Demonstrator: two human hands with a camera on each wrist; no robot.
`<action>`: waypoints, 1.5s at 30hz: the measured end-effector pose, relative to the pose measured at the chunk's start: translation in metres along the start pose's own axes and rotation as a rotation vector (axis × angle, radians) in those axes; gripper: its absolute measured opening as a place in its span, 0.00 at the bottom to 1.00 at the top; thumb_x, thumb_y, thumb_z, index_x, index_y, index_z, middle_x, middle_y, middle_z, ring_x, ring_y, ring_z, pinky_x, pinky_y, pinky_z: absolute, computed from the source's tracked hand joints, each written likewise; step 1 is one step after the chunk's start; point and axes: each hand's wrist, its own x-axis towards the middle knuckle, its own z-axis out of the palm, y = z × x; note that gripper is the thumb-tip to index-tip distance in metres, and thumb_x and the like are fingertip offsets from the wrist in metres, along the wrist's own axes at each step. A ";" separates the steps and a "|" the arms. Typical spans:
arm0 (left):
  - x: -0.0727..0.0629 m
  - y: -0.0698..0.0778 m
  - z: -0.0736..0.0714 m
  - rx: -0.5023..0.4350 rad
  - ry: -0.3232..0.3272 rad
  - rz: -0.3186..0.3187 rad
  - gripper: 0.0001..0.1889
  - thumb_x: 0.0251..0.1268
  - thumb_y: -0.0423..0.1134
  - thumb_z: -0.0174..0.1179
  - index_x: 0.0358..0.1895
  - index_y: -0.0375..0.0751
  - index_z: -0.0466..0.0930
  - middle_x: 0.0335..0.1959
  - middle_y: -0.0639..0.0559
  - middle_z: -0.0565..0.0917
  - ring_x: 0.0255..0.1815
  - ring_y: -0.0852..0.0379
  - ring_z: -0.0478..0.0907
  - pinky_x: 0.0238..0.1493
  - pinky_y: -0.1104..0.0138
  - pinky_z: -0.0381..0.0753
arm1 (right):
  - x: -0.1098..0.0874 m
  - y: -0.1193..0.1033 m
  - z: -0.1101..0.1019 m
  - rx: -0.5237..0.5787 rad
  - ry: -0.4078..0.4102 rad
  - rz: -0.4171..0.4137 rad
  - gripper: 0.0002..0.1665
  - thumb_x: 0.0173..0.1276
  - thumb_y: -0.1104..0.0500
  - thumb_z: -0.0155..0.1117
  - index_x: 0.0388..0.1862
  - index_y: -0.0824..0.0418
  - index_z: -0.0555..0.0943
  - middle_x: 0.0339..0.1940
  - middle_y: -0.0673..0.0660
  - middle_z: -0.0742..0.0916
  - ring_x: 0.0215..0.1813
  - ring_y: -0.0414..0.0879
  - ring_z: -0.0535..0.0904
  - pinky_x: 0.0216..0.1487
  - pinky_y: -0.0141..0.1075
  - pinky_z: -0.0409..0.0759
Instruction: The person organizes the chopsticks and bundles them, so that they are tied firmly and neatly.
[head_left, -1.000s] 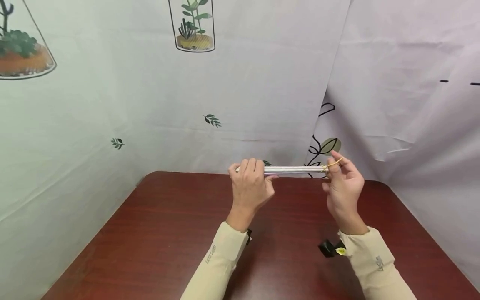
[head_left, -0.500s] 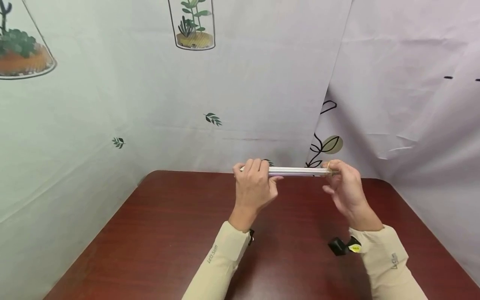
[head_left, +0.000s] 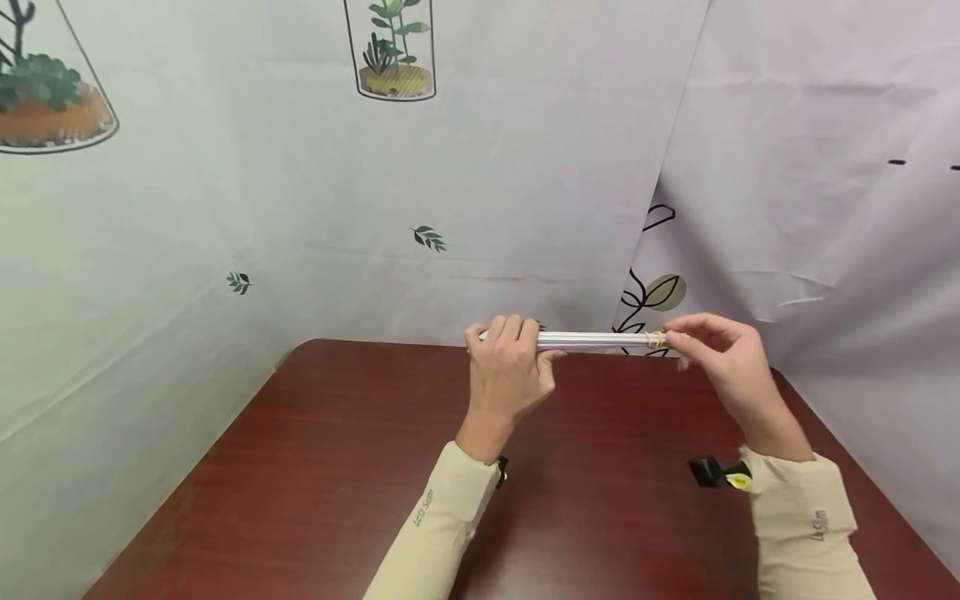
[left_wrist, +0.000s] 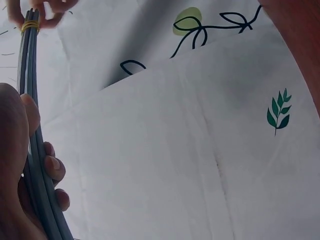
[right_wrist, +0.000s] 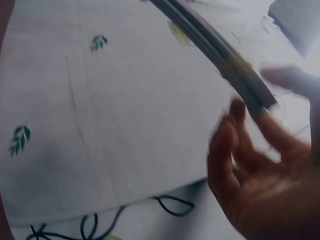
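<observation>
My left hand (head_left: 510, 375) grips a bundle of long, thin, pale sticks (head_left: 592, 340) near one end, holding it level above the table in the head view. In the left wrist view its thumb and fingers curl around the sticks (left_wrist: 35, 150). A yellow rubber band (head_left: 656, 339) is wound around the bundle near its other end; it also shows in the left wrist view as a rubber band (left_wrist: 30, 25). My right hand (head_left: 723, 358) is at that banded end. In the right wrist view its fingers (right_wrist: 280, 135) are extended at the stick ends, with the thumb apart.
A dark red-brown table (head_left: 375, 467) lies below both hands. Behind it hangs a white cloth (head_left: 487, 183) printed with plants and leaves, with a fold at the right. A small black device (head_left: 708, 472) sits at the right wrist.
The rubber band was stretched out by the right fingers and now lies snug around the bundle's end. My right hand has let go of it and moved right. The left hand keeps its grip.
</observation>
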 end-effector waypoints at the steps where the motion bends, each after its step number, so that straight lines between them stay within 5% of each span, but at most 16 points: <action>1: 0.000 0.000 0.000 0.002 -0.007 0.003 0.19 0.59 0.57 0.59 0.27 0.44 0.76 0.23 0.53 0.74 0.31 0.53 0.74 0.44 0.52 0.67 | 0.000 0.000 -0.004 -0.051 -0.030 -0.024 0.10 0.61 0.78 0.64 0.39 0.71 0.85 0.36 0.52 0.89 0.33 0.41 0.83 0.31 0.28 0.80; 5: -0.002 0.000 -0.001 0.007 -0.036 0.014 0.20 0.61 0.58 0.58 0.27 0.45 0.76 0.23 0.54 0.74 0.31 0.53 0.74 0.45 0.52 0.67 | -0.001 0.004 -0.010 -0.137 -0.145 -0.087 0.15 0.52 0.82 0.68 0.41 0.77 0.84 0.40 0.56 0.89 0.40 0.42 0.86 0.38 0.28 0.81; 10: -0.005 0.004 -0.001 0.025 -0.036 0.018 0.20 0.61 0.59 0.57 0.26 0.45 0.75 0.24 0.54 0.75 0.32 0.54 0.74 0.45 0.53 0.67 | -0.005 0.006 0.001 -0.282 -0.095 -0.133 0.16 0.48 0.81 0.72 0.39 0.78 0.85 0.37 0.51 0.90 0.37 0.39 0.86 0.34 0.26 0.81; 17: -0.003 0.010 0.002 0.051 -0.020 0.070 0.20 0.61 0.59 0.57 0.25 0.45 0.75 0.25 0.54 0.77 0.31 0.55 0.74 0.45 0.54 0.67 | -0.005 0.003 0.020 -0.628 -0.085 -0.172 0.20 0.45 0.67 0.82 0.41 0.59 0.90 0.35 0.51 0.90 0.33 0.33 0.84 0.29 0.24 0.78; 26: 0.000 0.008 -0.002 0.038 -0.007 0.052 0.21 0.63 0.59 0.54 0.25 0.45 0.74 0.24 0.55 0.76 0.30 0.55 0.73 0.45 0.54 0.68 | -0.002 -0.002 -0.003 -0.589 -0.135 -0.281 0.23 0.40 0.80 0.78 0.38 0.65 0.89 0.34 0.54 0.89 0.38 0.36 0.84 0.33 0.23 0.79; 30: -0.003 0.013 0.001 0.046 -0.005 0.064 0.20 0.61 0.59 0.58 0.24 0.45 0.74 0.25 0.54 0.77 0.30 0.55 0.73 0.45 0.54 0.67 | -0.003 -0.001 0.000 -0.713 -0.134 -0.388 0.21 0.37 0.73 0.82 0.34 0.60 0.91 0.29 0.52 0.89 0.33 0.34 0.81 0.36 0.21 0.73; 35: -0.005 0.021 0.004 0.050 -0.011 0.093 0.19 0.59 0.58 0.60 0.25 0.46 0.75 0.25 0.54 0.78 0.32 0.56 0.75 0.44 0.55 0.67 | -0.008 0.000 0.018 -0.951 -0.082 -0.564 0.22 0.33 0.60 0.85 0.34 0.55 0.91 0.26 0.48 0.89 0.26 0.37 0.79 0.34 0.32 0.65; 39: -0.006 0.023 0.003 0.058 -0.015 0.107 0.17 0.59 0.56 0.58 0.26 0.46 0.76 0.26 0.55 0.78 0.33 0.56 0.76 0.44 0.56 0.68 | -0.011 -0.002 0.024 -1.029 -0.126 -0.543 0.26 0.35 0.56 0.85 0.39 0.55 0.91 0.26 0.46 0.89 0.24 0.37 0.77 0.30 0.31 0.66; 45: -0.006 0.020 0.000 0.047 -0.029 0.075 0.19 0.60 0.57 0.60 0.26 0.45 0.75 0.25 0.54 0.77 0.31 0.55 0.74 0.44 0.56 0.68 | -0.008 -0.010 0.015 -0.945 -0.195 -0.525 0.25 0.37 0.65 0.83 0.40 0.57 0.90 0.32 0.47 0.90 0.32 0.39 0.84 0.35 0.31 0.69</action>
